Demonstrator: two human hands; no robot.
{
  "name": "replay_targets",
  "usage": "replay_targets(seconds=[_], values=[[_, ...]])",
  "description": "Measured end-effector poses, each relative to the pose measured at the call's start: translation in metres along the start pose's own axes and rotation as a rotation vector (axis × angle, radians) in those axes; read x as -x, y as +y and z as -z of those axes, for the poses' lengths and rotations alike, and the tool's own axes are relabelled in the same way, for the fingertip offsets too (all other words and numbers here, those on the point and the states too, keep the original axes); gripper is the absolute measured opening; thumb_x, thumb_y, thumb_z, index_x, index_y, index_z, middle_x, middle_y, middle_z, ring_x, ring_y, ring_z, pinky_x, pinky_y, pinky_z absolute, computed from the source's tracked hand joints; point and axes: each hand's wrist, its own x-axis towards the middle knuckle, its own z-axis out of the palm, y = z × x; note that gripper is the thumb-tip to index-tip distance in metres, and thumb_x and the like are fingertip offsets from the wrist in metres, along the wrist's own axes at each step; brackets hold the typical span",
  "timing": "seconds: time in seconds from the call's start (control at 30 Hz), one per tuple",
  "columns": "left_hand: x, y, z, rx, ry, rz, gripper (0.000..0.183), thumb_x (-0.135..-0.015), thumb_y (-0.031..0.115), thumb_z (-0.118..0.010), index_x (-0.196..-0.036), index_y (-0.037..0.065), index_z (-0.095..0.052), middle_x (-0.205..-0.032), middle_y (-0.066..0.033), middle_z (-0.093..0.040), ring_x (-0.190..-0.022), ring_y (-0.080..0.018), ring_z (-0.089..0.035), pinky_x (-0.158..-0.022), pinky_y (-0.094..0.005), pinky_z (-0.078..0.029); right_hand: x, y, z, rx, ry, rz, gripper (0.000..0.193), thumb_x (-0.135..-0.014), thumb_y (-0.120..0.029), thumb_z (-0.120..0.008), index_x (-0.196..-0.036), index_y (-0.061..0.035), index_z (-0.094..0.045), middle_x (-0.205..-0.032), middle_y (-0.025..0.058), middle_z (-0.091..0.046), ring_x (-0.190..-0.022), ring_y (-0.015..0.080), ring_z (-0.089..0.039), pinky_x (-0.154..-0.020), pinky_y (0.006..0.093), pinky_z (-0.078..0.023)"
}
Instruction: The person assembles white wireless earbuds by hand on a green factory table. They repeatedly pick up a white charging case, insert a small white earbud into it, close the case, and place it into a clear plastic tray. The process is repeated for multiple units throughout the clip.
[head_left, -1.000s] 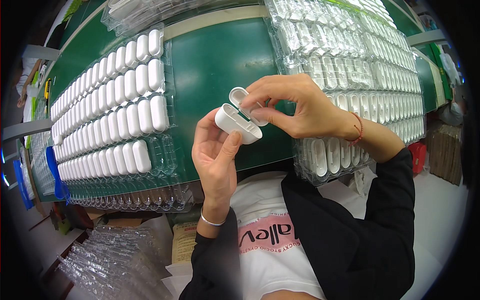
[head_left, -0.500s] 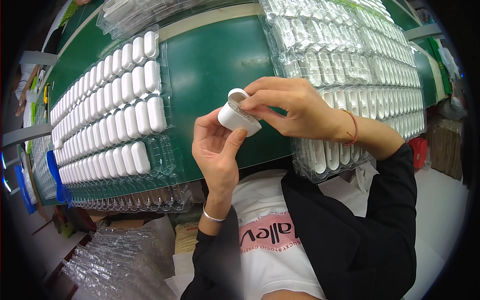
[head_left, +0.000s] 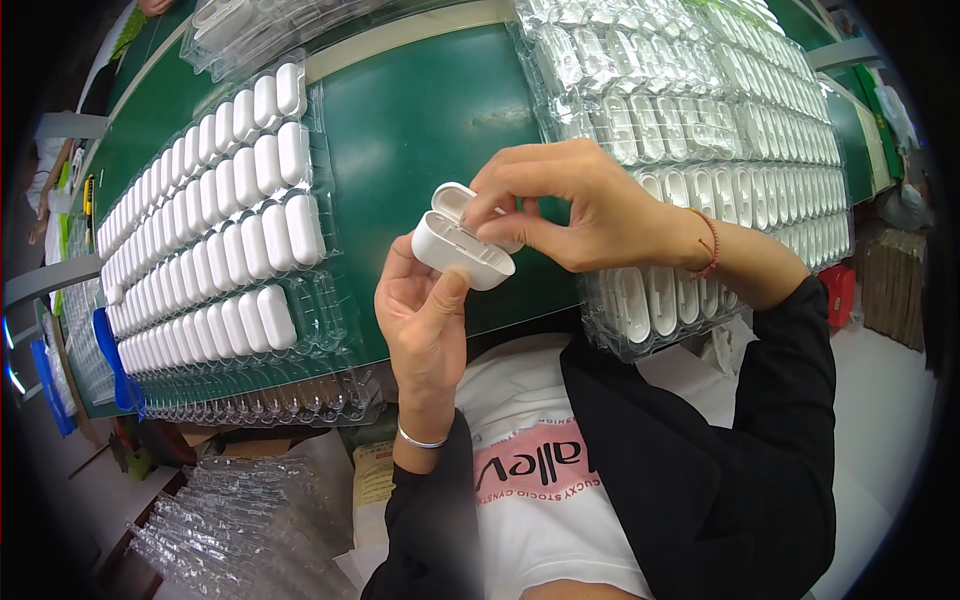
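Note:
A white earphone charging case [head_left: 462,262] with its lid [head_left: 452,198] swung open is held over the green table, its hollow inside facing up. My left hand [head_left: 425,318] is closed around the case body, thumb on its front wall and fingers behind. The fingers of my right hand [head_left: 585,205] are bent and pinched at the lid, by the hinge side. Its fingertips partly cover the lid and hinge, so I cannot tell whether a small part is between them.
On the left, a clear plastic tray [head_left: 318,280] carries rows of white rounded cases. Stacked clear trays [head_left: 535,95] with open white shells stand on the right. Green tabletop [head_left: 420,110] lies between them. Empty clear trays [head_left: 235,520] are piled low at the left; a red box [head_left: 838,295] is at far right.
The case has shifted slightly left and tipped, showing more of its inside. Its lid stands further back from the body. My right fingers have moved a little left and remain at the lid.

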Motion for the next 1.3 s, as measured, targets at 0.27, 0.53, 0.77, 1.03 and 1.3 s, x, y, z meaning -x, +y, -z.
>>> replay_targets(seconds=[0.27, 0.53, 0.77, 1.03, 1.3], values=[[-0.004, -0.011, 0.008, -0.082, -0.107, -0.057, 0.035, -0.075, -0.007, -0.078, -0.103, -0.001, -0.058, -0.101, -0.0052, -0.062, -0.096, -0.0135, -0.062, -0.086, -0.0287, -0.054, 0.004, -0.005, 0.0, 0.086, 0.01, 0.036, 0.017, -0.072, 0.007, -0.07, -0.084, -0.0034, -0.063, -0.092, 0.0078, -0.066, -0.076, 0.0199, -0.062, -0.063, 0.0279, -0.049], [-0.009, -0.005, 0.007, 0.044, -0.076, 0.003, 0.036, -0.082, -0.002, -0.073, -0.113, -0.001, -0.055, -0.11, -0.0098, -0.064, -0.1, -0.0151, -0.063, -0.089, -0.0298, -0.052, -0.007, -0.011, 0.007, 0.011, 0.019, 0.033, 0.019, -0.079, -0.002, -0.073, -0.096, -0.0085, -0.069, -0.097, 0.0054, -0.062, -0.084, 0.0186, -0.06, -0.068, 0.0294, -0.048], [-0.017, 0.0, -0.002, 0.076, -0.03, -0.142, 0.035, -0.084, -0.003, -0.072, -0.114, 0.001, -0.054, -0.108, -0.0079, -0.064, -0.1, -0.0142, -0.062, -0.088, -0.0283, -0.05, -0.001, -0.023, -0.004, 0.286, 0.034, 0.105, 0.021, -0.077, -0.012, -0.079, -0.095, -0.0083, -0.07, -0.074, 0.0069, -0.061, -0.062, 0.0243, -0.06, -0.058, 0.032, -0.048], [-0.025, -0.007, 0.004, -0.015, -0.017, -0.17, 0.033, -0.087, -0.002, -0.069, -0.117, 0.0, -0.054, -0.111, -0.0089, -0.063, -0.099, -0.0141, -0.061, -0.085, -0.0278, -0.05, -0.012, -0.029, 0.004, 0.154, 0.027, -0.164, 0.011, -0.081, -0.007, -0.073, -0.092, -0.0037, -0.07, -0.07, 0.0122, -0.065, -0.058, 0.0245, -0.062, -0.053, 0.0317, -0.047], [-0.022, -0.006, -0.01, -0.278, 0.008, -0.123, 0.02, -0.098, 0.006, -0.055, -0.116, -0.003, -0.054, -0.107, -0.0119, -0.063, -0.091, -0.0134, -0.06, -0.081, -0.0263, -0.05, -0.059, 0.007, 0.075, 0.256, 0.247, -0.115, 0.008, -0.09, -0.005, -0.064, -0.091, 0.0007, -0.069, -0.061, 0.0023, -0.059, -0.054, 0.0044, -0.05, -0.048, 0.0228, -0.038]])
